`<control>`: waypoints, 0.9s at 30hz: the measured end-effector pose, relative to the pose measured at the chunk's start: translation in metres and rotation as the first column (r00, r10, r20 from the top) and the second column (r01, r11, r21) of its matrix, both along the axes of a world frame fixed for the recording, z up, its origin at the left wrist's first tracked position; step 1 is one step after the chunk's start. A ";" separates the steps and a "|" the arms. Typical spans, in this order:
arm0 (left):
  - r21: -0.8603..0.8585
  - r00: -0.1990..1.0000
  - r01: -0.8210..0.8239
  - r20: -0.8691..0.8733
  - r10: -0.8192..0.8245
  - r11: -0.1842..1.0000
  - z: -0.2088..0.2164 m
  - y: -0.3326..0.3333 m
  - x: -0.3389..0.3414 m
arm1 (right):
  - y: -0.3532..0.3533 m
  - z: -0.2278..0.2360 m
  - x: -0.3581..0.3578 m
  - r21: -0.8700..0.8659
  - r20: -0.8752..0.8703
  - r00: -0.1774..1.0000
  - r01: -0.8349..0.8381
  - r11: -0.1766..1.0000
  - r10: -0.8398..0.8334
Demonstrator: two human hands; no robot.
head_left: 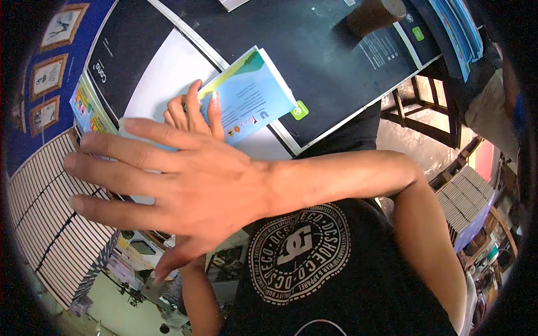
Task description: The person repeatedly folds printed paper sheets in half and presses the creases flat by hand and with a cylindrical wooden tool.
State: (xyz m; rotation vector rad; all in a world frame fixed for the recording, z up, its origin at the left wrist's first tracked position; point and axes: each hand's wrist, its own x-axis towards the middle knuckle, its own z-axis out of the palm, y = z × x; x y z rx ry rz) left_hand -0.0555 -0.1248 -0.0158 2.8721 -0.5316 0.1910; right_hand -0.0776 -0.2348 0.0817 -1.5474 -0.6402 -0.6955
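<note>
A light blue booklet [255,92] with green and yellow at its top lies tilted on the black table surface [330,84]. My left hand [193,115] is closed on its left edge, with the thumb resting on the cover. Nearer to the camera, my right hand [185,173] stretches across to the left, fingers spread wide and back of the hand showing. Nothing shows in its grasp. It covers part of my left hand and wrist and whatever lies beneath. Next to its fingertips stands a colourful printed stack [89,109].
White sheets [168,73] lie beside the booklet. At the far right sit a brown cylinder [375,17] and a pile of blue booklets [462,39]. Tall stacks [56,218] rise at the left; another stack [465,199] is at the right, below a dark wooden stool [423,115].
</note>
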 end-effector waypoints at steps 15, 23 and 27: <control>0.026 0.983 -0.069 -0.168 0.073 0.997 0.017 0.014 -0.001 | -0.022 -0.033 -0.006 -0.173 -0.070 0.991 -0.125 0.977 0.114; -0.017 1.000 -0.028 -0.003 0.028 0.999 0.004 0.014 -0.005 | -0.067 -0.088 0.020 -0.348 -0.298 0.954 -0.124 0.929 0.015; -0.097 1.000 -0.029 0.009 0.030 0.995 0.003 0.017 -0.002 | -0.059 -0.095 0.024 -0.349 -0.357 0.933 -0.084 0.933 -0.049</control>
